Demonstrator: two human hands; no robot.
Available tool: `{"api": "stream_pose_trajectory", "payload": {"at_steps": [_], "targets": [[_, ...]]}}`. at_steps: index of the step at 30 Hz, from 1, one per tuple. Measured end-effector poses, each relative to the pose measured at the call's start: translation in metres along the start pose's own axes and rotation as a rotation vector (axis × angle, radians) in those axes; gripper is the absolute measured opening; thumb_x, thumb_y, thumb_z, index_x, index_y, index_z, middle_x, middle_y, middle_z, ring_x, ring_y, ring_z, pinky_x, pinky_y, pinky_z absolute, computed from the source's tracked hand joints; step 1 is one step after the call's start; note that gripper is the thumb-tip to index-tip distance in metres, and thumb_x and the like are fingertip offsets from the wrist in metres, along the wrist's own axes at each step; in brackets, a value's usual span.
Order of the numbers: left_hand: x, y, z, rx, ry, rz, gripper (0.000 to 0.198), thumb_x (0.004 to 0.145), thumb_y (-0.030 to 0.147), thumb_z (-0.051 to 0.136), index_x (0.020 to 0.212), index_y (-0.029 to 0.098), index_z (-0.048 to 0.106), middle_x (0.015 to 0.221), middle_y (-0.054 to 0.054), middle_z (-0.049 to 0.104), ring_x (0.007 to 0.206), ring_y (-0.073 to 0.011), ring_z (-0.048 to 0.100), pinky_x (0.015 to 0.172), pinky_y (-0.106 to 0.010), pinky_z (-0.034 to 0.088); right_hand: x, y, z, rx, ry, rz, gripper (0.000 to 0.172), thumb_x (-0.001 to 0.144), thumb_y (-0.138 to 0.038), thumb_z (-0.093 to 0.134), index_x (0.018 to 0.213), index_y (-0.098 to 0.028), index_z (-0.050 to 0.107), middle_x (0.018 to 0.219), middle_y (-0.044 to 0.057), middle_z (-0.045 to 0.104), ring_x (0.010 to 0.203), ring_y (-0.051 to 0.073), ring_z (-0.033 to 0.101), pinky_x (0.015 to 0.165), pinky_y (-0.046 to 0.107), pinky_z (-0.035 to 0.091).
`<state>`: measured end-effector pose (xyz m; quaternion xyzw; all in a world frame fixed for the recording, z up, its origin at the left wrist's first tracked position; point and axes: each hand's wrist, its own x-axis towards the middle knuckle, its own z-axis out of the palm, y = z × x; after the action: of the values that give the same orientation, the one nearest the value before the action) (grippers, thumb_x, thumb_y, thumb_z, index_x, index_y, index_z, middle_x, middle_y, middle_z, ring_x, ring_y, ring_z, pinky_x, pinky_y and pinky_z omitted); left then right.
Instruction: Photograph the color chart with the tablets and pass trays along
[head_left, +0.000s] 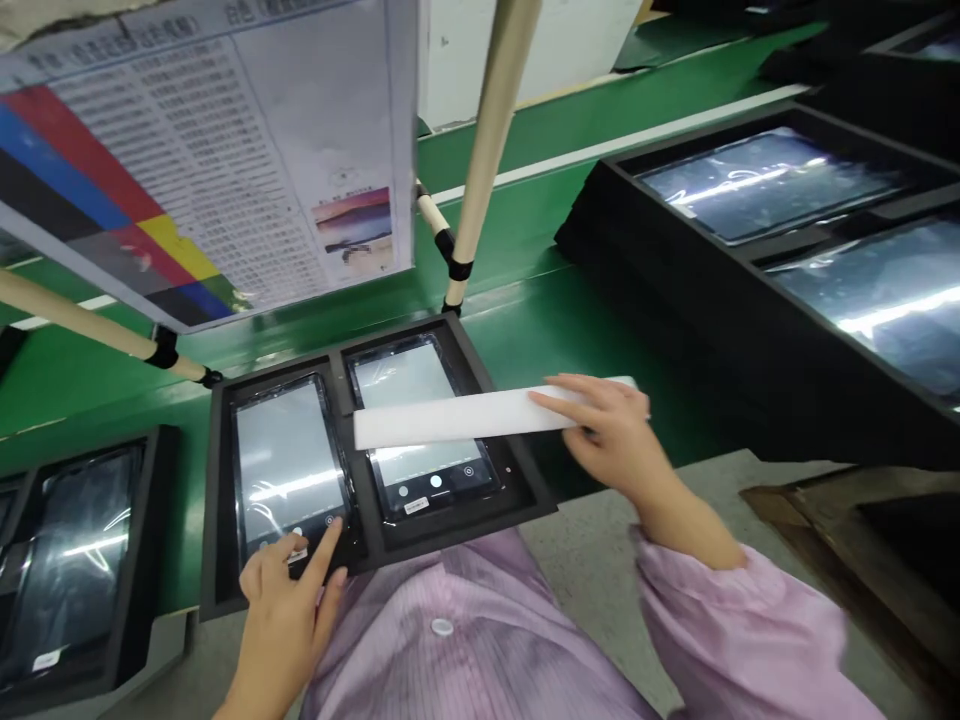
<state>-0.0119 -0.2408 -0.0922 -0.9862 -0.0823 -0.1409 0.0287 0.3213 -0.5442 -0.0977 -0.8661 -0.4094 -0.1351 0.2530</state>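
Two tablets lie face up in a black foam tray (450,545) in front of me. The left tablet (289,450) and the right tablet (409,375) both show a pale screen with a dark bar of round icons along the near edge. My left hand (292,585) has its index finger stretched onto the lower right corner of the left tablet, its other fingers loosely curled and the thumb apart. Above the right tablet, my right hand (611,425) grips one end of a long white foam strip (450,420), which covers the middle of that screen.
A printed chart board (300,150) with colour blocks hangs from a frame of beige pipes (487,130) behind the tray. More black trays with tablets stand on the green conveyor belt (525,300): a tray (150,560) at left and a tall stack (645,310) at right.
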Motion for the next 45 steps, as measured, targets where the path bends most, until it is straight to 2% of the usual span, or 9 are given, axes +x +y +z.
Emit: {"api": "stream_pose_trajectory", "payload": {"at_steps": [8,12,16,22,28,32,36,40,45], "targets": [[0.003,-0.004,-0.009,0.040,-0.088,-0.099,0.039,0.094,0.031,0.058,0.132,0.026,0.067,0.114,-0.017,0.048,0.101,-0.0298,0.047,0.087,-0.048,0.044,-0.054,0.025,-0.018,-0.200,0.386,0.518,0.069,0.080,-0.044,0.067,0.142,-0.017,0.059,0.122,0.020,0.066,0.105,0.035,0.065,0.080,0.047,0.052],[0.004,0.001,-0.007,0.003,-0.089,-0.164,0.036,0.095,0.030,0.057,0.128,0.027,0.070,0.114,-0.016,0.048,0.104,-0.0305,0.046,0.089,-0.048,0.044,-0.049,0.018,0.002,-0.302,0.128,0.612,0.063,0.083,-0.061,0.053,0.121,-0.015,0.074,0.119,0.022,0.065,0.099,0.039,0.063,0.078,0.055,0.048],[0.003,0.004,-0.007,0.002,-0.084,-0.168,0.035,0.096,0.031,0.056,0.127,0.028,0.070,0.114,-0.016,0.050,0.103,-0.0303,0.046,0.089,-0.049,0.043,-0.026,-0.018,0.013,-0.249,0.165,0.509,0.062,0.089,-0.062,0.048,0.120,-0.015,0.072,0.134,0.023,0.053,0.119,0.041,0.053,0.092,0.060,0.044],[-0.007,-0.021,-0.016,0.039,-0.013,-0.329,0.047,0.099,0.037,0.045,0.139,0.016,0.058,0.125,-0.022,0.058,0.116,-0.0362,0.051,0.096,-0.055,0.040,-0.001,-0.079,0.033,0.270,-0.175,0.431,0.085,0.086,-0.052,0.062,0.158,-0.020,0.031,0.140,0.020,0.046,0.114,0.031,0.056,0.070,0.037,0.057],[-0.017,-0.044,-0.008,-0.039,-0.130,-0.547,0.063,0.101,0.042,0.030,0.152,0.005,0.032,0.136,-0.030,0.058,0.144,-0.0377,0.038,0.108,-0.066,0.027,0.002,-0.088,0.042,0.240,-0.277,0.373,0.099,0.082,-0.038,0.071,0.162,-0.027,0.013,0.144,0.020,0.039,0.113,0.032,0.060,0.092,0.048,0.055],[-0.014,-0.040,-0.007,-0.372,-0.055,-0.766,0.065,0.097,0.049,0.041,0.149,0.011,0.038,0.140,-0.025,0.058,0.142,-0.0357,0.042,0.114,-0.062,0.028,0.000,-0.086,0.040,0.234,-0.269,0.373,0.099,0.083,-0.042,0.071,0.162,-0.028,0.014,0.143,0.019,0.041,0.096,0.027,0.065,0.089,0.047,0.056],[-0.007,-0.040,-0.018,-1.002,0.285,-1.032,0.055,0.091,0.049,0.061,0.138,0.023,0.047,0.131,-0.015,0.065,0.130,-0.0279,0.057,0.112,-0.050,0.039,0.000,-0.082,0.046,0.331,-0.225,0.467,0.086,0.090,-0.053,0.059,0.161,-0.023,0.020,0.140,0.021,0.047,0.058,0.014,0.055,0.071,0.042,0.058],[0.014,-0.045,-0.034,-1.499,0.556,-1.147,0.051,0.079,0.042,0.078,0.120,0.026,0.053,0.104,-0.003,0.072,0.106,-0.0184,0.067,0.095,-0.035,0.050,0.003,-0.084,0.049,0.189,-0.022,0.350,0.075,0.091,-0.053,0.054,0.154,-0.017,0.037,0.128,0.019,0.057,0.108,0.033,0.061,0.093,0.051,0.053],[0.040,-0.046,-0.042,-1.719,0.431,-1.158,0.057,0.066,0.046,0.087,0.110,0.016,0.066,0.085,-0.002,0.069,0.069,-0.0118,0.062,0.065,-0.024,0.046,0.014,-0.100,0.042,0.154,0.113,0.202,0.054,0.093,-0.052,0.054,0.143,-0.034,0.052,0.119,0.015,0.061,0.115,0.038,0.059,0.093,0.055,0.051]]}}
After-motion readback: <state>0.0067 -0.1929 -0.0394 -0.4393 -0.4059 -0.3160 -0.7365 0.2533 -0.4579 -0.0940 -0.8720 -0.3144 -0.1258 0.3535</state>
